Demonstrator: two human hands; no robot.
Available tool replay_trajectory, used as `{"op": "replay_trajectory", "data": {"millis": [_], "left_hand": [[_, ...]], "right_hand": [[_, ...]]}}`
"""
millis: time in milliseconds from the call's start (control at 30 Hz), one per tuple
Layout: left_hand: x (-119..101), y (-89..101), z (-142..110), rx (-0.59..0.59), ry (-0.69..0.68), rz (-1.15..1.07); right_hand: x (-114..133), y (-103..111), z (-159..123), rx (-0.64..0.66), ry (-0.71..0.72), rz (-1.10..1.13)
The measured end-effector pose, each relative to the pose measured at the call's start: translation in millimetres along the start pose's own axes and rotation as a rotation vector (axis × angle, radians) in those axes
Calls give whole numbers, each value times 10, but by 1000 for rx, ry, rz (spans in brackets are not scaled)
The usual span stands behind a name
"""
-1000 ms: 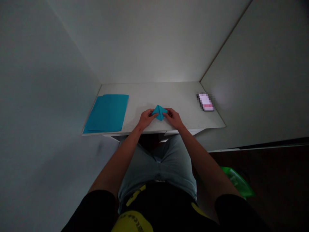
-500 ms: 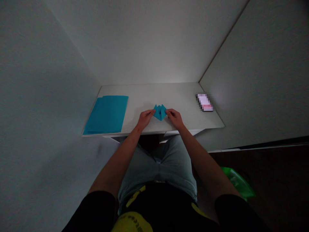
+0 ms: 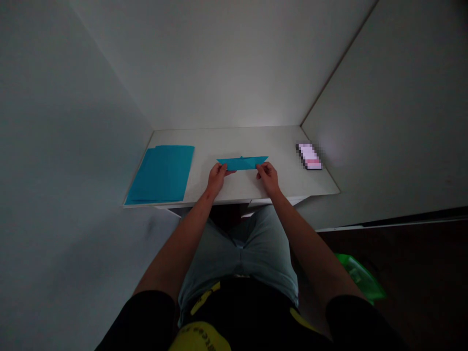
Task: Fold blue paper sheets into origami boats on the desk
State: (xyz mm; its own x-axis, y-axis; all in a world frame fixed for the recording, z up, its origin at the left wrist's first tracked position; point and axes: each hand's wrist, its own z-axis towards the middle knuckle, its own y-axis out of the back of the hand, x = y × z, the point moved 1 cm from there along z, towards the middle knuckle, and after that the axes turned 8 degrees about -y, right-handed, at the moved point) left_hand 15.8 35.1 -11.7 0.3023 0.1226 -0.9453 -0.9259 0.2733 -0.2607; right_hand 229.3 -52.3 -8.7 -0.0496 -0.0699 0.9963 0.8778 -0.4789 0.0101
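A blue folded paper boat (image 3: 241,164), long and low with a pointed tip at each end, is held just above the white table (image 3: 234,139). A small peak shows at the middle of its upper edge. My left hand (image 3: 217,178) pinches its lower left part between thumb and fingers. On the other side, my right hand (image 3: 268,176) grips the lower right part, thumb and forefinger on the paper and the other fingers curled. The underside of the boat is hidden.
A stack of blue paper sheets (image 3: 161,173) lies at the table's left side. Toward the right edge rests a phone (image 3: 310,156), its screen blurred. Walls enclose the table at the back and both sides. A green plastic item (image 3: 361,278) is on the dark floor at right.
The compact, pointed paper shape has been pulled out sideways into a long boat shape. My right hand has shifted slightly right, and both hands still hold the paper.
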Motion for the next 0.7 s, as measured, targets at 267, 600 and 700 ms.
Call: {"op": "replay_trajectory", "data": {"millis": [267,600,700], "left_hand": [[-129,-36,-96,117,-3,200],[-181,-46,-101,-8,40,450],[-207,-39,-120,-49,22,445]], "right_hand": [[72,-32,-77,122,-38,-28],[78,36,-88,68,-103,-294],[77,30,-86,48,-111,-267]]}}
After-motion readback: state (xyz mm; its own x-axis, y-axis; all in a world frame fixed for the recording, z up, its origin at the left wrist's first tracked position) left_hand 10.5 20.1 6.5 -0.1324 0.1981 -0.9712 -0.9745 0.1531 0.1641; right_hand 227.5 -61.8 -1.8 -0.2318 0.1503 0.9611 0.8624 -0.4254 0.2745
